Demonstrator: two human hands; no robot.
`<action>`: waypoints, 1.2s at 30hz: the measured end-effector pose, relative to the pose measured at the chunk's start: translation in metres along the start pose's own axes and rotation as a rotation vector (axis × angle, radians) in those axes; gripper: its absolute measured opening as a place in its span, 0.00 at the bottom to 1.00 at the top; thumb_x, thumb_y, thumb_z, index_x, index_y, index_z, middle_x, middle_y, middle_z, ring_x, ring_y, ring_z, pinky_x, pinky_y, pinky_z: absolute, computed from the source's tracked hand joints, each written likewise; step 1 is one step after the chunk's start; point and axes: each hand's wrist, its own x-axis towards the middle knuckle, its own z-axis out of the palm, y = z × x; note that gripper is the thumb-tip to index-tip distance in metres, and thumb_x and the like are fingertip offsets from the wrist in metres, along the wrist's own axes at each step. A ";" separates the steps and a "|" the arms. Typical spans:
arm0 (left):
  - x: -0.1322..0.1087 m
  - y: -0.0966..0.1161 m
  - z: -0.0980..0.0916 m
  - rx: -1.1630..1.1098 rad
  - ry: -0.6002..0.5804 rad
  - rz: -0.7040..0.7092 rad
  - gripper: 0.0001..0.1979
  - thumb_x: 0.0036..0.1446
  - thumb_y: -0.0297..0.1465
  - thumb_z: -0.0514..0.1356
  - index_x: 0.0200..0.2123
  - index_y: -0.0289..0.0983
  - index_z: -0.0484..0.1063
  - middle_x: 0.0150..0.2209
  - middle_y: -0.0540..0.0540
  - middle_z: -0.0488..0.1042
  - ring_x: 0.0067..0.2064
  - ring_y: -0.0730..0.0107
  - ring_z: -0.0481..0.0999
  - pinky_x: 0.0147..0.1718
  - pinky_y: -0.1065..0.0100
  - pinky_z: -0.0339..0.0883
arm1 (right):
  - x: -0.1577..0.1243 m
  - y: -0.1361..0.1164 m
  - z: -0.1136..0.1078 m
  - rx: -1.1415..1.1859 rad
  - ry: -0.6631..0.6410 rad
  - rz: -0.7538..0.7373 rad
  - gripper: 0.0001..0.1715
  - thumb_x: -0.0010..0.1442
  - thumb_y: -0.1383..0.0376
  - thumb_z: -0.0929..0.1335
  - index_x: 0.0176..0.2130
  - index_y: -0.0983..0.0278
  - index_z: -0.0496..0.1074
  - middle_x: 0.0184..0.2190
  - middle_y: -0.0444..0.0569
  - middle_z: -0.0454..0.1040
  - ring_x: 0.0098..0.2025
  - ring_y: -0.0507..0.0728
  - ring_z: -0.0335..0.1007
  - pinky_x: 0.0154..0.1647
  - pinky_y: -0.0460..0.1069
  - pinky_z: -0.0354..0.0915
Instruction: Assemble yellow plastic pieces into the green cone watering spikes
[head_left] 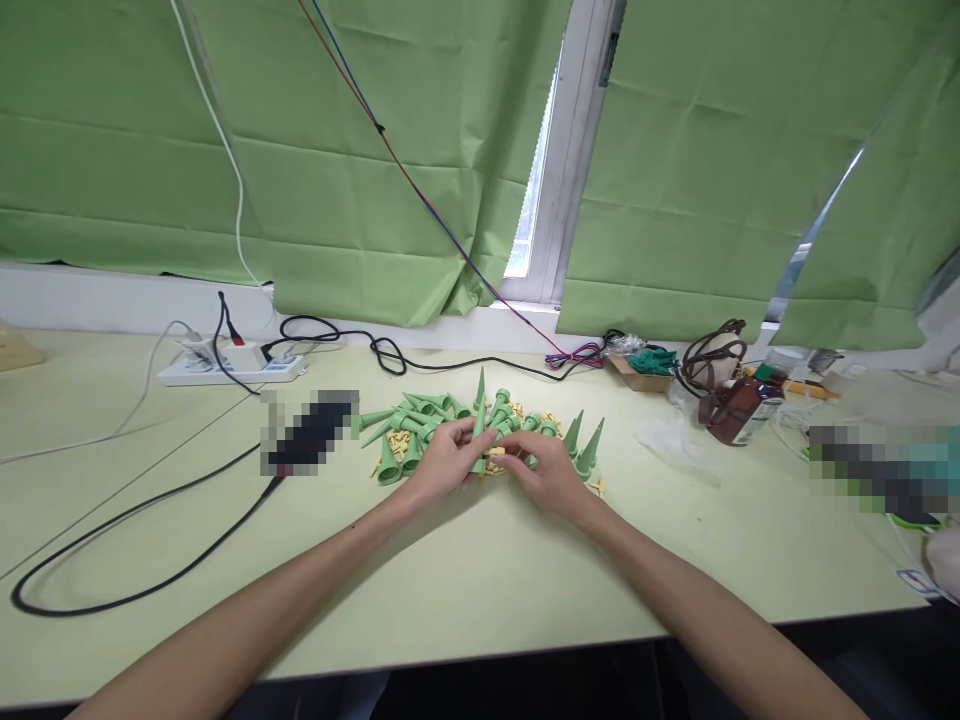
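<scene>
My left hand is closed around a green plastic spike, which stands tip up in front of the pile. Close beside it, my right hand pinches a small yellow plastic piece between thumb and fingertips, near the spike's lower end. Behind and around both hands lie several more green spikes, some on their sides and some standing upright. Small yellow pieces are scattered among them. My fingers partly hide the spike's lower end, so I cannot tell whether the yellow piece touches it.
A pixelated dark device with a black cable lies left of the pile. Behind it sits a white power strip. To the right are a clear plastic bag, a brown bottle and a small cardboard box.
</scene>
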 end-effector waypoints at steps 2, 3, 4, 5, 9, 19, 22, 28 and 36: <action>0.000 0.000 0.000 0.013 0.002 0.007 0.22 0.54 0.48 0.63 0.24 0.36 0.63 0.20 0.56 0.55 0.18 0.81 0.57 0.11 0.78 0.56 | 0.000 0.000 0.000 -0.003 -0.012 0.000 0.05 0.64 0.64 0.69 0.36 0.63 0.76 0.28 0.46 0.76 0.28 0.53 0.70 0.32 0.47 0.65; 0.000 0.000 0.000 0.016 0.001 0.006 0.22 0.54 0.48 0.63 0.24 0.36 0.63 0.20 0.56 0.56 0.18 0.81 0.57 0.12 0.78 0.56 | 0.000 0.000 -0.001 -0.004 -0.018 -0.001 0.05 0.64 0.64 0.69 0.36 0.63 0.76 0.28 0.46 0.76 0.28 0.53 0.69 0.32 0.47 0.65; 0.000 0.000 0.000 0.018 0.000 0.002 0.22 0.54 0.48 0.63 0.25 0.36 0.64 0.20 0.56 0.57 0.19 0.80 0.57 0.12 0.78 0.56 | 0.000 0.000 -0.001 -0.009 -0.023 -0.003 0.06 0.64 0.64 0.69 0.36 0.63 0.76 0.28 0.46 0.76 0.28 0.53 0.69 0.31 0.47 0.65; -0.001 0.001 0.000 0.019 -0.002 -0.002 0.21 0.54 0.48 0.62 0.25 0.36 0.65 0.20 0.56 0.57 0.19 0.80 0.57 0.12 0.78 0.56 | 0.001 0.000 -0.001 -0.018 -0.027 -0.005 0.07 0.65 0.64 0.68 0.36 0.63 0.76 0.28 0.46 0.76 0.28 0.53 0.69 0.31 0.47 0.64; -0.002 0.003 0.001 0.007 0.012 -0.003 0.21 0.53 0.48 0.63 0.25 0.36 0.64 0.20 0.56 0.56 0.19 0.80 0.56 0.12 0.78 0.56 | 0.001 0.001 -0.001 -0.048 -0.043 -0.008 0.11 0.66 0.62 0.67 0.34 0.63 0.75 0.27 0.46 0.75 0.27 0.53 0.66 0.30 0.47 0.61; -0.004 0.004 0.001 0.006 -0.007 -0.021 0.19 0.52 0.46 0.64 0.26 0.36 0.67 0.21 0.54 0.61 0.21 0.78 0.59 0.12 0.77 0.58 | 0.000 0.002 0.000 -0.052 -0.083 -0.009 0.22 0.70 0.59 0.61 0.26 0.62 0.69 0.22 0.44 0.71 0.25 0.52 0.65 0.30 0.47 0.60; -0.004 0.004 0.001 0.011 -0.010 -0.014 0.18 0.52 0.45 0.64 0.27 0.35 0.68 0.22 0.53 0.62 0.22 0.77 0.61 0.13 0.78 0.59 | 0.000 0.003 0.000 -0.062 -0.083 -0.009 0.23 0.70 0.60 0.61 0.24 0.62 0.67 0.21 0.43 0.69 0.24 0.52 0.63 0.30 0.46 0.58; -0.003 0.003 0.001 0.019 -0.012 -0.026 0.19 0.52 0.46 0.64 0.28 0.36 0.68 0.22 0.54 0.60 0.23 0.77 0.61 0.13 0.78 0.60 | 0.000 0.004 0.000 -0.077 -0.086 0.009 0.26 0.71 0.60 0.60 0.23 0.63 0.66 0.19 0.42 0.67 0.23 0.51 0.63 0.29 0.47 0.58; -0.004 0.006 0.002 -0.066 0.073 -0.035 0.24 0.51 0.48 0.66 0.23 0.37 0.59 0.21 0.57 0.50 0.20 0.81 0.55 0.13 0.79 0.59 | 0.000 -0.002 -0.003 0.029 -0.005 0.035 0.11 0.67 0.61 0.67 0.47 0.62 0.74 0.33 0.47 0.79 0.33 0.54 0.73 0.35 0.48 0.68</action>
